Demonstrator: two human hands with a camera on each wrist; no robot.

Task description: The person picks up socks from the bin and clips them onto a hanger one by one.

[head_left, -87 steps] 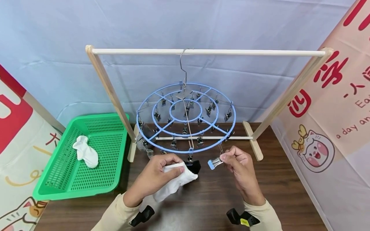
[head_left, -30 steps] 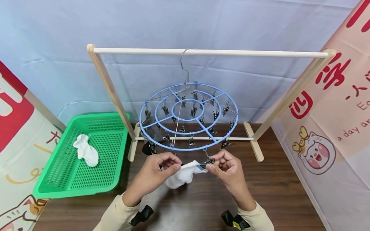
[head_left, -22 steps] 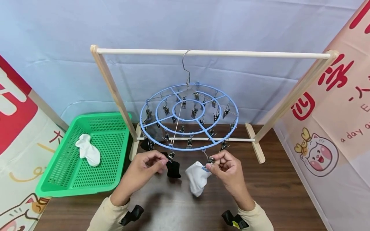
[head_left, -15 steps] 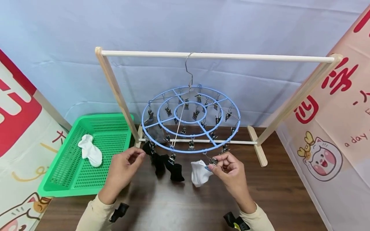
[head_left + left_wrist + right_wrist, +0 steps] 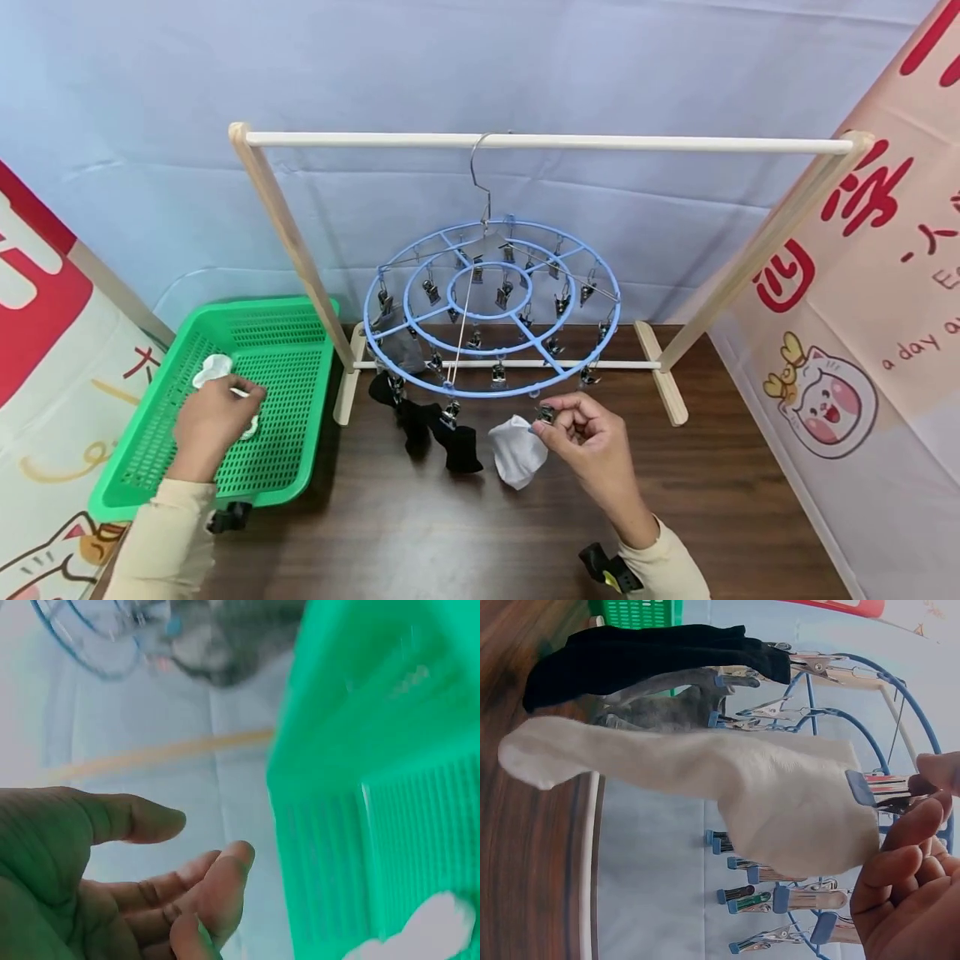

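In the head view my left hand (image 5: 213,421) is over the green basket (image 5: 281,471), just above a white sock (image 5: 213,367) that it partly hides. The left wrist view shows thumb and fingers apart with nothing between them; the sock lies lower right. My right hand (image 5: 592,437) pinches a metal clip (image 5: 545,413) at the front rim of the round blue hanger (image 5: 491,392). The clip's blue-tipped end bites the cuff of another white sock (image 5: 795,802), which dangles from it. Left of it, black socks (image 5: 461,450) hang from neighbouring clips.
A wooden rack (image 5: 555,142) carries the hanger by its hook. Several bare clips (image 5: 503,292) dangle from the rings. A grey sock (image 5: 401,346) hangs at the left side. The brown table (image 5: 420,542) stretches below, with a pale cloth (image 5: 637,67) behind.
My left hand has let go of the white sock at the hanger and moved left over the basket. My right hand has brought the clip onto that sock's cuff and still holds it.
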